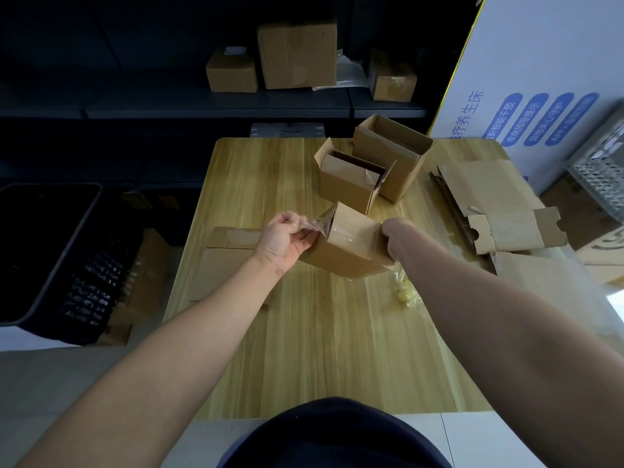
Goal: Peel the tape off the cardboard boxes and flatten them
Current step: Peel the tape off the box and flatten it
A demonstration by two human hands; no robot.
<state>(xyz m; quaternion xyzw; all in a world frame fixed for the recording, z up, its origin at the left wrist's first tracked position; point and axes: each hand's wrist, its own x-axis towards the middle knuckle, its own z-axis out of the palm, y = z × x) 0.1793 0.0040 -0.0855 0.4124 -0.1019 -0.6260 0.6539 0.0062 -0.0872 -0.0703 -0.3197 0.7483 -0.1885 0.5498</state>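
Note:
A small cardboard box [347,244] is held just above the wooden table [304,332], near its middle. My right hand [396,239] grips the box's right end. My left hand [287,239] pinches a strip of clear tape [315,226] that is lifted off the box's left end and still joins it. Two open boxes stand farther back: a smaller one [347,184] with tape on its front and a taller one [391,157]. A flattened box [223,261] lies at the table's left edge, partly under my left wrist.
Flattened cardboard pieces [506,211] lie at the table's right. A crumpled wad of tape [407,293] sits below my right forearm. A black crate [50,258] stands on the floor at left. Sealed boxes [297,55] rest on a dark shelf behind.

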